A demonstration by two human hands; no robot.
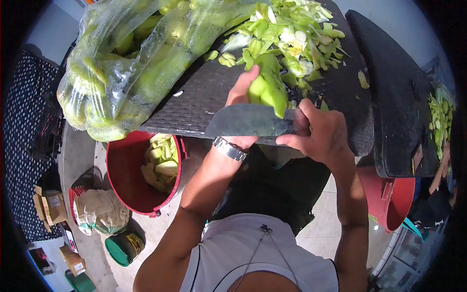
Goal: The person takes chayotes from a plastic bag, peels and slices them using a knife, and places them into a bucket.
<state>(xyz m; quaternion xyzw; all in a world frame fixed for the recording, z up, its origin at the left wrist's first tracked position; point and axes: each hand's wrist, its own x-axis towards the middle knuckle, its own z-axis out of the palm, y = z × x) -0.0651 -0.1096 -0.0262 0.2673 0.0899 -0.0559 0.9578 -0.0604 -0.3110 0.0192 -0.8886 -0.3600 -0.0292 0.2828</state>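
Observation:
My left hand point(238, 92) grips a light green, lobed vegetable point(267, 85), perhaps a chayote, above the dark woven-textured table point(194, 109); the thumb lies along its side. Most of the left fingers are hidden behind the blade. In my right hand point(323, 129) is a broad knife point(243, 120), its blade pointing left across my left wrist, close to the vegetable's lower end. Just beyond the vegetable spreads a pile of green and whitish peelings point(296, 44). A clear plastic bag point(131, 73) full of similar green vegetables lies at the upper left.
Below the table's left edge stands a red bucket point(114, 165) with pale green pieces point(163, 163) inside. A second dark table point(394, 97) is at the right, with more peelings point(440, 121) and a co-worker's arm point(440, 170). Another red bucket point(384, 194), a sack point(102, 209) and a green tub point(124, 248) sit on the floor.

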